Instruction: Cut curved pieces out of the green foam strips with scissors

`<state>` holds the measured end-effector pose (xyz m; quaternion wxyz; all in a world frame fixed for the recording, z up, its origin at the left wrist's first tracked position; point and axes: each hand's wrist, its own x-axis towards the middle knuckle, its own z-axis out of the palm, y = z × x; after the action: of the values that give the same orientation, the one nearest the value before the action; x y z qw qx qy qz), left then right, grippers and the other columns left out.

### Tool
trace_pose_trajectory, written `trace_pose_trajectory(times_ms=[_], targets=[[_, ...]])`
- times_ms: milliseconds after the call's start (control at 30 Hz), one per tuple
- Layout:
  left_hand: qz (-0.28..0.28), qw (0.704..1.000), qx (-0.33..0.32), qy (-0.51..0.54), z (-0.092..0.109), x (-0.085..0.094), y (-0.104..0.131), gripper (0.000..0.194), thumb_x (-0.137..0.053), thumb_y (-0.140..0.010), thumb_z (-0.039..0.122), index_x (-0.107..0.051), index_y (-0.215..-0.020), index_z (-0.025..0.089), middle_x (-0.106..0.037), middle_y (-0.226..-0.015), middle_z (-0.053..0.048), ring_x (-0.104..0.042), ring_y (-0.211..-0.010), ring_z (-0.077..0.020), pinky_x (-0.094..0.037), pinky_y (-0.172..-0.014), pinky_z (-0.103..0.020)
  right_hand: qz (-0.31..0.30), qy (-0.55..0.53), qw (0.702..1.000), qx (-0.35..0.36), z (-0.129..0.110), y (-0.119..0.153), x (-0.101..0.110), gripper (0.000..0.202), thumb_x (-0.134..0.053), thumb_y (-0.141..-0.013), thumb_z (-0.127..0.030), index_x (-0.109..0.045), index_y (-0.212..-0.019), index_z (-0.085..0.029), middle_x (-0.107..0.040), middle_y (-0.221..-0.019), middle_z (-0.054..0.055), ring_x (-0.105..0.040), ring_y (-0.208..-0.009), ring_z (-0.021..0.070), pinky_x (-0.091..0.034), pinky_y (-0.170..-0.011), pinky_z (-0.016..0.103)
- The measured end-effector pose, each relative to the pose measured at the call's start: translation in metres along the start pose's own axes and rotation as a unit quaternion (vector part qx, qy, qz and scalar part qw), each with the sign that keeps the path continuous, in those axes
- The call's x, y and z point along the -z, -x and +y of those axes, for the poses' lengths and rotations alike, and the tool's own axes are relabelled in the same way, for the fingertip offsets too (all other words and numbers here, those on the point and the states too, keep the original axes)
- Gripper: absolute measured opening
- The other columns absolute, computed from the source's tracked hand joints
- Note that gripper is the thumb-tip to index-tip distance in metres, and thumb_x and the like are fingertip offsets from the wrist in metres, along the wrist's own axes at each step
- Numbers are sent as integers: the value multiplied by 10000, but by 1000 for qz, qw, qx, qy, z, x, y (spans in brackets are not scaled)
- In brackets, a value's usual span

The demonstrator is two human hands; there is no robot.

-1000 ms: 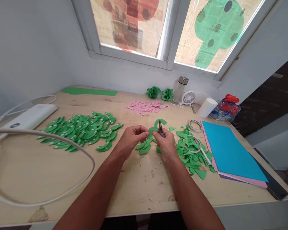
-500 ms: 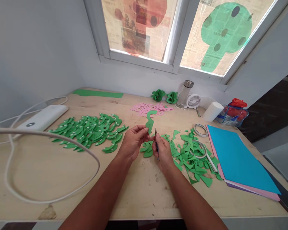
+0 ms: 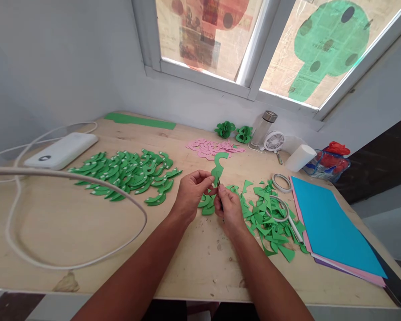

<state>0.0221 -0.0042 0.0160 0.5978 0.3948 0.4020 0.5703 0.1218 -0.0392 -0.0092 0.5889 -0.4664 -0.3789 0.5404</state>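
My left hand (image 3: 194,196) pinches a green paper piece (image 3: 218,167), whose curved, hook-shaped upper end stands above the fingers. Close beside it, my right hand (image 3: 229,204) is closed around small dark scissors (image 3: 219,187). Their blades point up at the lower edge of the paper, and the fingers hide most of the handles. Beneath the hands lie a few green curved pieces (image 3: 207,205). A heap of green paper scraps (image 3: 270,223) spreads to the right of my right hand. Left of my hands is a pile of green curved pieces with white spots (image 3: 123,174).
Pink cut-outs (image 3: 210,148), green paper flowers (image 3: 225,129), a glass bottle (image 3: 262,129) and a small fan (image 3: 274,141) stand behind. A magnifying glass (image 3: 294,228), tape roll (image 3: 281,183) and blue sheets (image 3: 334,223) lie right. A white cable (image 3: 143,223) loops at left beside a power bank (image 3: 62,150).
The scissors' blades have come up against the green paper piece, where they stood slightly apart before. My view has shifted, so the table scene sits a little differently in the picture.
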Motion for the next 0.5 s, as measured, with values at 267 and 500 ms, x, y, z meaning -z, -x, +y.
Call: trace_pose_trajectory(times_ms=[267,500], targets=[[-10,1000,3,-4,4,-1,2,137,-702,-631,259,-637,-663,143,-582,-545,40,-512,-467,-83,-386,-497,-226,-1,4,1000,-8,-1,0,1,519,-649,-698,-673,-578,-632,-163,-370,-418,-80,-226,-371,47,-137,-355,206],[-15,1000,18,2,4,-1,2,148,-716,-615,261,-642,-657,140,-596,-557,36,-531,-478,-84,-405,-505,-222,8,4,1000,-10,-3,0,-1,530,-662,-678,-684,-577,-633,-163,-375,-417,-80,-232,-371,48,-142,-351,201]])
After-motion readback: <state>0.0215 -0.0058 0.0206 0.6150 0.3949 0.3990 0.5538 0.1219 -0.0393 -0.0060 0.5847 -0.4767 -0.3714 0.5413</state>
